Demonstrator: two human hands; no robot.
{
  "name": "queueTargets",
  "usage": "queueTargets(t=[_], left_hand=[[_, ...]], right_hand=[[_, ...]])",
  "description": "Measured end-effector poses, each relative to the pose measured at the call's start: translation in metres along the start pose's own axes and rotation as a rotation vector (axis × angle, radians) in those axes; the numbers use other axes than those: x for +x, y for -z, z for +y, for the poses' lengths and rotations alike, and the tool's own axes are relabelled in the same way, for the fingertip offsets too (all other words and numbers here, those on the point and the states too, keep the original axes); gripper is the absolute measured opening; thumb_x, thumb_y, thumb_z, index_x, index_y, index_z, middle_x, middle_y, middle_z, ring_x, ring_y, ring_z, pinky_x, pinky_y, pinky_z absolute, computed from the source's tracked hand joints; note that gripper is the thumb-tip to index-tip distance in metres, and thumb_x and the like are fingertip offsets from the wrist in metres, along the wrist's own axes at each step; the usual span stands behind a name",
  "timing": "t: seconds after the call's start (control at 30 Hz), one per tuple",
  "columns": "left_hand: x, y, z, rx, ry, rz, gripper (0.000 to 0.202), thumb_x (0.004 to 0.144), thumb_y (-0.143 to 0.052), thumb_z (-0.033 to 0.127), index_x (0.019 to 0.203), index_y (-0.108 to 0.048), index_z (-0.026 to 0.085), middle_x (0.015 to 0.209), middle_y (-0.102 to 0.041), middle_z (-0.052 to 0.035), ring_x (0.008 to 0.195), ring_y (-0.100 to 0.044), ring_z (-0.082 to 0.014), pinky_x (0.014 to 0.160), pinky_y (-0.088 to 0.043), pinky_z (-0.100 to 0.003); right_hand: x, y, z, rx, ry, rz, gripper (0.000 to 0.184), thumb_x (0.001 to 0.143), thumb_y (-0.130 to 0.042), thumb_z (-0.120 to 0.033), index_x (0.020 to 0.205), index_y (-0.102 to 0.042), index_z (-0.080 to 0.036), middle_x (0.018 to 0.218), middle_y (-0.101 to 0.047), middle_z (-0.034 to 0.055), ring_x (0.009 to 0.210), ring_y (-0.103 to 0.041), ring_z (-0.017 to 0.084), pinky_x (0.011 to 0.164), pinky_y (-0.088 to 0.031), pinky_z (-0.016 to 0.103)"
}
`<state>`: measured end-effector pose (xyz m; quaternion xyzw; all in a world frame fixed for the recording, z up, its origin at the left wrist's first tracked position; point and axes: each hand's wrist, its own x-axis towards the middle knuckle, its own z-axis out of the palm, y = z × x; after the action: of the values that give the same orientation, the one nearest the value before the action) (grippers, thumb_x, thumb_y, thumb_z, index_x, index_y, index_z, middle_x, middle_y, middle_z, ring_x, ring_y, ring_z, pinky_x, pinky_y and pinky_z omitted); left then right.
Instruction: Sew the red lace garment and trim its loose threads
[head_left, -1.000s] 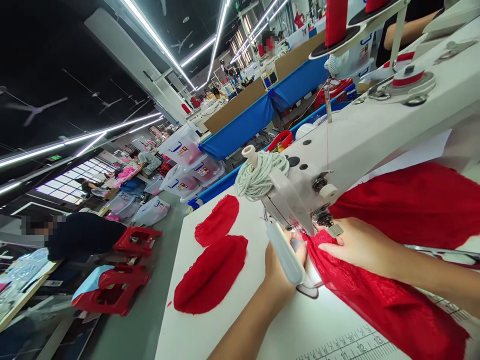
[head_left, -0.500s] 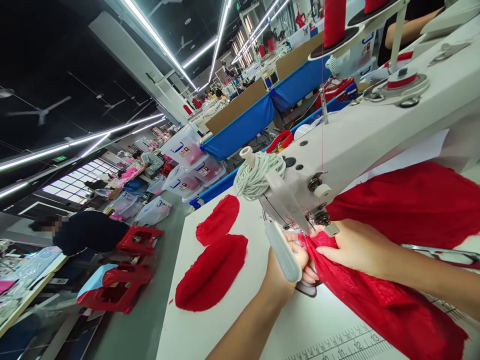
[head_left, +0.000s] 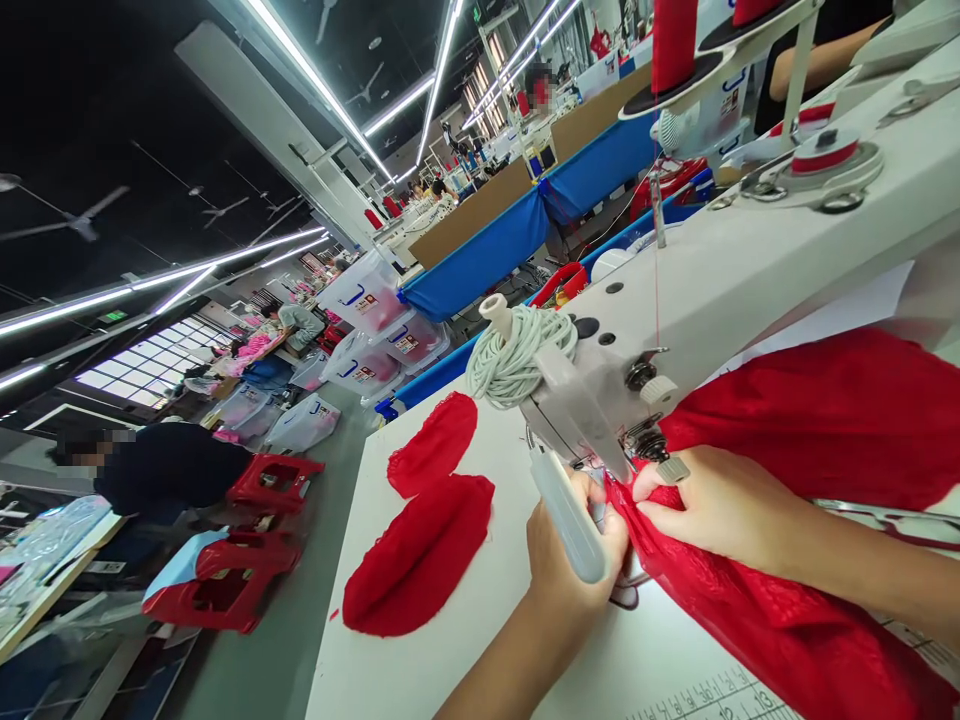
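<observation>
A white sewing machine [head_left: 735, 270] crosses the white table [head_left: 420, 670], its head wound with white cord [head_left: 521, 355]. Red lace fabric [head_left: 757, 640] runs under the needle area. My left hand [head_left: 559, 560] sits at the needle, partly behind the machine's white lamp bar [head_left: 570, 520], fingers curled on the fabric edge. My right hand [head_left: 716, 510] lies on the fabric just right of the needle, fingers pinched on it.
Two red lace pieces [head_left: 420, 560] [head_left: 435, 445] lie on the table's left part. A printed ruler [head_left: 712, 700] runs along the near edge. Red thread cones [head_left: 671, 40] stand above. Red stools [head_left: 225, 590], plastic bins [head_left: 367, 295] and other workers fill the aisle at left.
My left hand has shifted slightly down and closed more on the fabric edge. My right hand's fingers have drawn closer to the needle. The camera view drifted a little.
</observation>
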<state>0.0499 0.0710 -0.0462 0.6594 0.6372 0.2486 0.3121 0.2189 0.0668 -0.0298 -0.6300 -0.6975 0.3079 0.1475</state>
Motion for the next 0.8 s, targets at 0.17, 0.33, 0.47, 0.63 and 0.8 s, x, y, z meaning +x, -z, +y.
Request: queueTargets(t=[0.17, 0.33, 0.47, 0.63, 0.8], left_hand=[[0.002, -0.005, -0.006, -0.454, 0.103, -0.183, 0.02, 0.079, -0.067, 0.034, 0.087, -0.054, 0.021, 0.061, -0.052, 0.0048, 0.044, -0.047, -0.0096, 0.043, -0.038, -0.022], [-0.008, 0.012, 0.001, -0.43, 0.056, -0.406, 0.02, 0.086, -0.059, 0.037, 0.096, -0.057, 0.02, 0.061, -0.052, 0.0045, 0.042, -0.047, -0.0097, 0.042, -0.044, -0.024], [-0.014, 0.015, 0.001, -0.171, -0.254, -0.26, 0.014, 0.092, -0.05, 0.03, 0.088, -0.062, 0.023, 0.069, -0.059, -0.0014, 0.057, -0.059, -0.0158, 0.054, -0.051, -0.029], [-0.007, 0.008, -0.007, 0.132, -0.574, -0.045, 0.023, 0.091, -0.043, 0.016, 0.075, -0.06, 0.021, 0.071, -0.063, -0.0054, 0.073, -0.064, -0.0211, 0.069, -0.055, -0.034], [0.0, 0.013, -0.018, 0.073, -0.77, -0.133, 0.022, 0.09, -0.042, 0.015, 0.088, -0.063, 0.022, 0.094, -0.069, -0.0091, 0.091, -0.067, -0.0225, 0.083, -0.057, -0.037]], right_hand=[[0.0, -0.002, 0.006, 0.111, 0.006, 0.025, 0.029, 0.077, -0.053, -0.015, 0.058, -0.033, -0.024, 0.049, -0.031, -0.0067, 0.049, -0.024, 0.012, 0.05, -0.019, 0.028], [0.004, 0.0, 0.013, 0.357, 0.093, -0.089, 0.018, 0.076, -0.051, -0.015, 0.061, -0.045, -0.023, 0.056, -0.037, -0.0051, 0.055, -0.034, 0.013, 0.05, -0.022, 0.027], [0.005, 0.01, 0.014, 0.532, 0.047, -0.212, 0.021, 0.073, -0.049, -0.016, 0.058, -0.037, -0.024, 0.055, -0.027, -0.0063, 0.052, -0.023, 0.011, 0.048, -0.019, 0.028], [0.004, 0.026, 0.013, 0.656, -0.106, -0.348, 0.022, 0.062, -0.051, -0.015, 0.058, -0.032, -0.025, 0.049, -0.026, -0.009, 0.047, -0.015, 0.008, 0.045, -0.011, 0.027], [0.005, 0.032, 0.013, 0.685, -0.135, -0.438, 0.021, 0.056, -0.05, -0.012, 0.064, -0.034, -0.024, 0.046, -0.031, -0.0102, 0.046, -0.017, 0.006, 0.045, -0.012, 0.024]])
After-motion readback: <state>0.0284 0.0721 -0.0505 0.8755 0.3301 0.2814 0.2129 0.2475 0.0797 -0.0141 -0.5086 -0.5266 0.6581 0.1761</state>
